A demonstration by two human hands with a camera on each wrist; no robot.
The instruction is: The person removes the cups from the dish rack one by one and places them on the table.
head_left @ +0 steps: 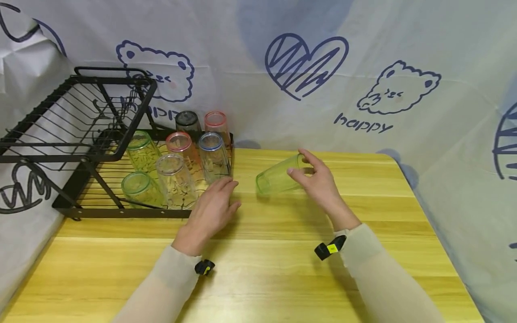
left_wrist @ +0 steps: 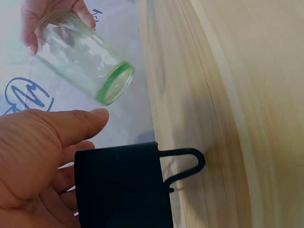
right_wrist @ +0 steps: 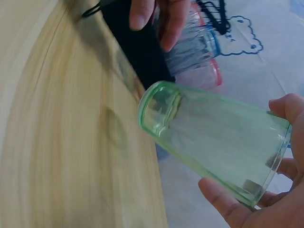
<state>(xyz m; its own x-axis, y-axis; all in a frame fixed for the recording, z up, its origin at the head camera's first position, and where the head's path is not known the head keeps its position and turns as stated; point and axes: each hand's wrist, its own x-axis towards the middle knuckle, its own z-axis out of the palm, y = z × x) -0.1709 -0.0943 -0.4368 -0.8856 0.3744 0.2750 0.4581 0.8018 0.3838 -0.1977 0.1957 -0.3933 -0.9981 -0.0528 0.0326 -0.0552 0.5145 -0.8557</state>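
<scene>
My right hand (head_left: pixel 321 184) holds a green-tinted drinking glass (head_left: pixel 278 177) near its open rim, thumb on one side and fingers on the other. The glass (right_wrist: pixel 213 137) is tilted, its thick base pointing left toward the rack and over the table. My left hand (head_left: pixel 212 208) is at the front right corner of the black dish rack (head_left: pixel 133 213), thumb and fingers loosely bent and apart. In the left wrist view the rack's dark end (left_wrist: pixel 123 185) hides part of its fingers. Several glasses stand upside down in the rack, including a clear glass (head_left: pixel 175 181) closest to this hand.
Also in the rack are a blue-based glass (head_left: pixel 213 157), a red-based glass (head_left: pixel 180 146), a dark glass (head_left: pixel 187 121) and a green glass (head_left: pixel 141 190). An upper wire tier (head_left: pixel 76 116) overhangs the rack's left side. Printed cloth (head_left: pixel 250 89) hangs behind the wooden table (head_left: pixel 258 278).
</scene>
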